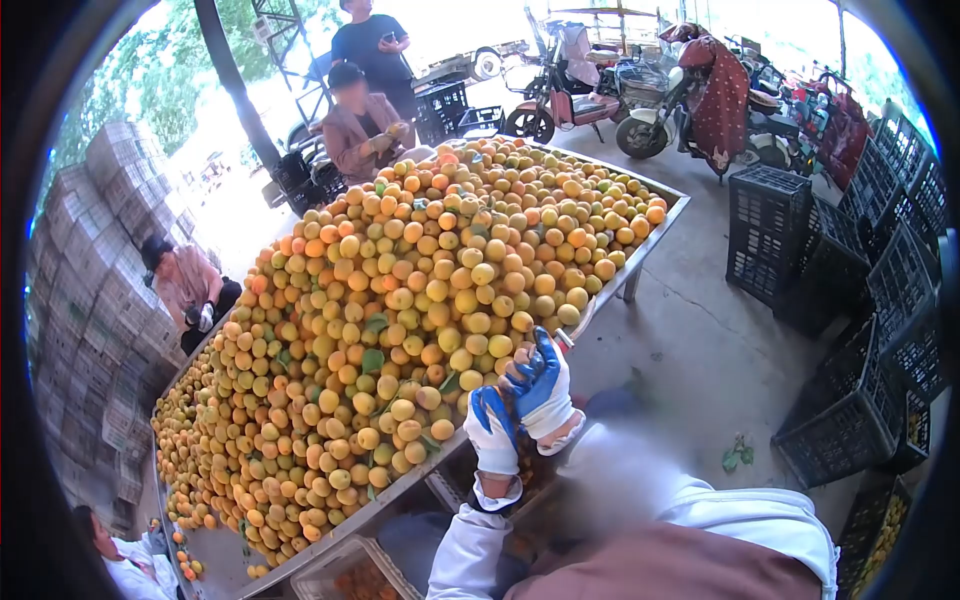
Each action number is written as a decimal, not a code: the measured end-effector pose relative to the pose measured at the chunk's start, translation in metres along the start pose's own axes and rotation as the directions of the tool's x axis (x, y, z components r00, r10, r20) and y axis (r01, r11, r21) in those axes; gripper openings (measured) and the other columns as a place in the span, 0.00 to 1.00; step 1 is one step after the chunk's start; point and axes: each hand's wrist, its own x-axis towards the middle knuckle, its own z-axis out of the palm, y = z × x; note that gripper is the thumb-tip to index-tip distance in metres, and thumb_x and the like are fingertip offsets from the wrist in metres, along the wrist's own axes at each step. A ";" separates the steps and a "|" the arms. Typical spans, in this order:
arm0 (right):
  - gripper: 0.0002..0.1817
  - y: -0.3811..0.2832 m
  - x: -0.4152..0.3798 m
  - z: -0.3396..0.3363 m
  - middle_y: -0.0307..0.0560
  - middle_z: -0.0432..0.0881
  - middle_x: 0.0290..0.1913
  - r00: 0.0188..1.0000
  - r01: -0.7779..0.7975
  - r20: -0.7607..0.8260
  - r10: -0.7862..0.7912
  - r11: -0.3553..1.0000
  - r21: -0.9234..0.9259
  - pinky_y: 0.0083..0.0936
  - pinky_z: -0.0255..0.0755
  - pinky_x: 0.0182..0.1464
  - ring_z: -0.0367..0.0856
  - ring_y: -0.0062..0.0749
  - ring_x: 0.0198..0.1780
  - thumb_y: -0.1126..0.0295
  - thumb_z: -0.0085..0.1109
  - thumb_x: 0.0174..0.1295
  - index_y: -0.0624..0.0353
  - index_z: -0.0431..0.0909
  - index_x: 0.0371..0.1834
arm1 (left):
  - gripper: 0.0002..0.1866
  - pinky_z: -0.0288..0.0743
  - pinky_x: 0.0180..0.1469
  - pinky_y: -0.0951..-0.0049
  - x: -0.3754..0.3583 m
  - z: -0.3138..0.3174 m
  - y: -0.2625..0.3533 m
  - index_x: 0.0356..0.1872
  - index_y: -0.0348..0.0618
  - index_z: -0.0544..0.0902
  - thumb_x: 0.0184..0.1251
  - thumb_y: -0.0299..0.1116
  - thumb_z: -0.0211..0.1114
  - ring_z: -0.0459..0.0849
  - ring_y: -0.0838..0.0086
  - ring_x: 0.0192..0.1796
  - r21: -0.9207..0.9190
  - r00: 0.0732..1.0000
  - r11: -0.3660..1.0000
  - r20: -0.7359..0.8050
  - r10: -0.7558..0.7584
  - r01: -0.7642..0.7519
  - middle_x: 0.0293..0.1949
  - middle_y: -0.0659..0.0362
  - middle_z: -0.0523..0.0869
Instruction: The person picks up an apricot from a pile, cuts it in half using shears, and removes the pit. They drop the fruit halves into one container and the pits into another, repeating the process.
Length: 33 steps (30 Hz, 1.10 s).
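Both my hands are close together at the near right edge of a large heap of yellow-orange apricots (400,300). They wear white gloves with blue-coated fingers. My left hand (491,428) is lower, its fingers bent downward and closed. My right hand (546,388) sits just above and to the right, fingers curled, beside the metal rim of the sorting table (440,458). A brownish patch shows between the two hands; what they hold cannot be made out. A small red and white object shows by the right fingertips. Below the rim is a crate (352,572) with reddish-orange contents.
Black plastic crates (768,235) stand on the concrete at right. Scooters (700,100) are parked behind. Stacked cartons (100,300) line the left. Gloved co-workers (365,125) sit around the table, and one person (370,50) stands at the back. Leaves (738,453) lie on the floor.
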 end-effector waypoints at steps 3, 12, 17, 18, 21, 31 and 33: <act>0.29 -0.005 0.002 -0.004 0.29 0.58 0.14 0.999 -0.025 -0.038 0.025 1.000 0.019 0.28 0.53 0.25 0.56 0.24 0.17 0.46 0.48 0.74 0.42 0.62 0.13 | 0.17 0.75 0.43 0.71 -0.002 0.005 -0.016 0.42 0.33 0.79 0.81 0.40 0.53 0.78 0.76 0.38 -0.097 1.000 0.995 -0.016 -0.004 0.003 0.35 0.57 0.83; 0.29 -0.014 -0.005 0.001 0.28 0.56 0.13 0.995 -0.086 -0.041 0.093 0.985 0.150 0.25 0.52 0.26 0.55 0.23 0.17 0.45 0.49 0.74 0.42 0.62 0.13 | 0.22 0.73 0.43 0.72 -0.005 0.010 -0.002 0.41 0.36 0.79 0.81 0.48 0.51 0.77 0.74 0.37 -0.146 0.992 0.982 -0.020 0.122 -0.124 0.34 0.58 0.82; 0.24 -0.013 -0.007 0.012 0.30 0.58 0.15 0.992 0.080 -0.092 -0.081 0.997 -0.011 0.26 0.54 0.22 0.58 0.24 0.17 0.47 0.49 0.73 0.42 0.66 0.18 | 0.18 0.74 0.42 0.75 -0.003 0.018 0.001 0.40 0.40 0.80 0.81 0.46 0.53 0.77 0.81 0.37 -0.388 0.988 0.911 -0.018 -0.156 0.137 0.35 0.64 0.81; 0.18 -0.009 -0.008 0.010 0.32 0.61 0.18 0.988 0.147 -0.039 -0.148 0.988 -0.039 0.28 0.58 0.23 0.60 0.26 0.17 0.49 0.48 0.74 0.44 0.68 0.28 | 0.18 0.74 0.41 0.77 0.001 0.015 0.012 0.40 0.40 0.80 0.81 0.45 0.53 0.77 0.82 0.36 -0.418 0.965 0.872 0.059 -0.254 0.255 0.34 0.65 0.81; 0.12 0.006 -0.009 -0.002 0.36 0.68 0.23 0.945 0.327 0.076 -0.318 0.918 -0.223 0.29 0.66 0.24 0.66 0.27 0.19 0.53 0.49 0.75 0.48 0.71 0.44 | 0.18 0.71 0.37 0.79 0.011 0.014 -0.004 0.37 0.42 0.80 0.81 0.46 0.54 0.76 0.85 0.34 -0.488 0.939 0.803 0.160 -0.304 0.343 0.32 0.67 0.81; 0.25 -0.002 -0.003 0.003 0.29 0.57 0.15 0.994 0.041 -0.102 -0.046 0.998 -0.049 0.25 0.52 0.23 0.53 0.23 0.17 0.48 0.50 0.73 0.42 0.62 0.17 | 0.11 0.73 0.37 0.69 0.001 0.007 -0.003 0.40 0.32 0.77 0.77 0.32 0.51 0.77 0.70 0.31 0.108 0.999 0.994 -0.003 0.035 -0.034 0.29 0.50 0.81; 0.24 -0.002 -0.003 0.007 0.28 0.57 0.15 0.983 0.031 -0.178 -0.035 0.999 -0.028 0.24 0.52 0.23 0.53 0.22 0.16 0.48 0.52 0.73 0.41 0.63 0.18 | 0.10 0.74 0.37 0.69 -0.001 0.005 0.000 0.43 0.33 0.78 0.75 0.28 0.51 0.81 0.68 0.31 0.152 0.998 0.987 0.009 0.060 -0.060 0.30 0.49 0.83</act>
